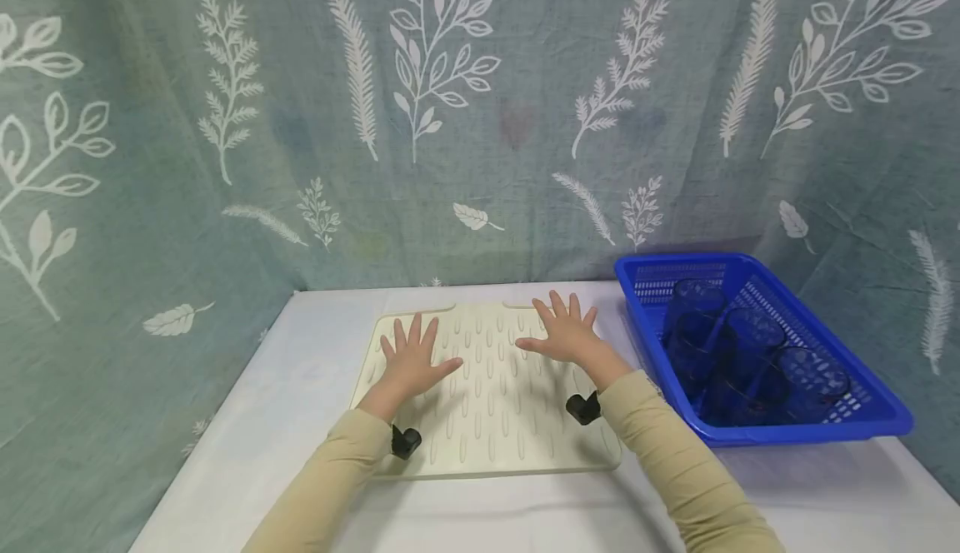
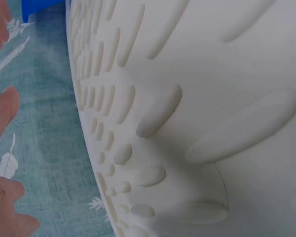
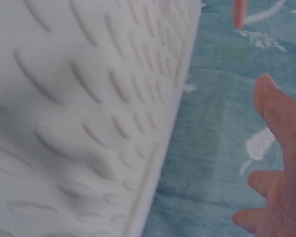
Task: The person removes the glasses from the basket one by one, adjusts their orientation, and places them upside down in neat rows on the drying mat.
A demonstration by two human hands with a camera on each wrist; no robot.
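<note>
A cream drying mat [image 1: 487, 403] with raised oval ridges lies flat on the white table. Over its left half my left hand [image 1: 411, 363] is held with fingers spread, gripping nothing. My right hand [image 1: 566, 335], fingers also splayed, hovers above the mat's upper right part and holds nothing. Both hands cast shadows on the mat. In the left wrist view the ridged mat [image 2: 187, 123] fills the right side, with fingers [image 2: 2, 113] at the left edge. The right wrist view has the mat [image 3: 79, 98] at left and the thumb [image 3: 274, 98] at right.
To the right stands a blue plastic basket [image 1: 637, 320] holding several clear drinking glasses [image 1: 753, 332]. A white cloth covers the table [image 1: 300, 386]. Behind and beside it hangs a grey-green curtain [image 1: 517, 186] with white leaf prints. Black wrist-camera mounts [image 1: 583, 409] sit by both sleeves.
</note>
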